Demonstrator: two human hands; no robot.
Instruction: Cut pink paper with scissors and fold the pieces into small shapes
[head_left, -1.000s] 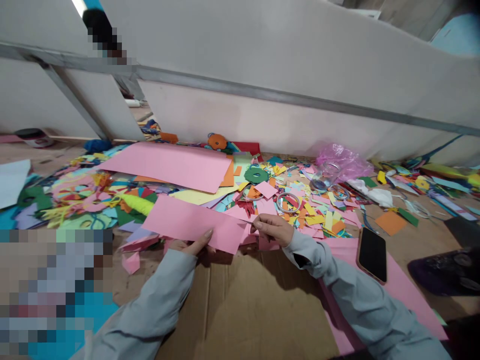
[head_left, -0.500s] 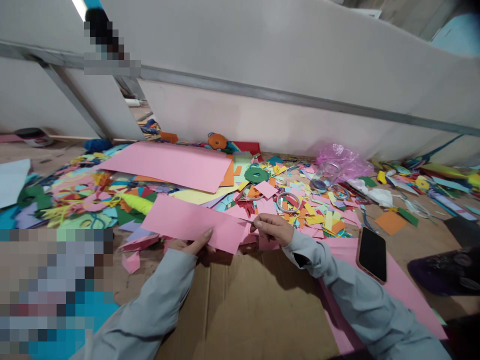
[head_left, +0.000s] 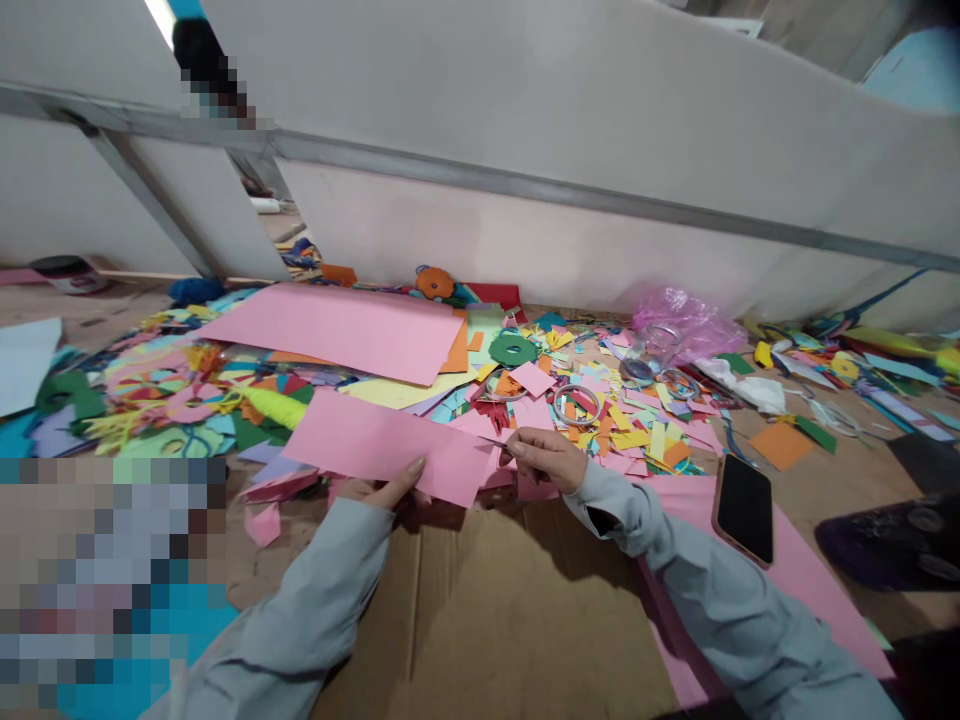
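My left hand (head_left: 390,488) pinches a pink strip of paper (head_left: 375,440), thumb on top and fingers beneath. My right hand (head_left: 546,458) is closed at the strip's right end around what look like scissors (head_left: 492,441). Only a thin dark blade shows over the paper edge; the handles are hidden in my fingers. Below both hands lies a brown cardboard sheet (head_left: 495,610). Pink scraps and mixed paper cuttings (head_left: 630,430) spread just beyond my right hand.
A large pink sheet (head_left: 345,330) lies behind the strip. Tape rolls, including a clear one (head_left: 577,404), sit among the scraps. A phone (head_left: 744,508) rests on pink paper at right, near a dark purple object (head_left: 892,540). A white panel (head_left: 465,220) stands behind.
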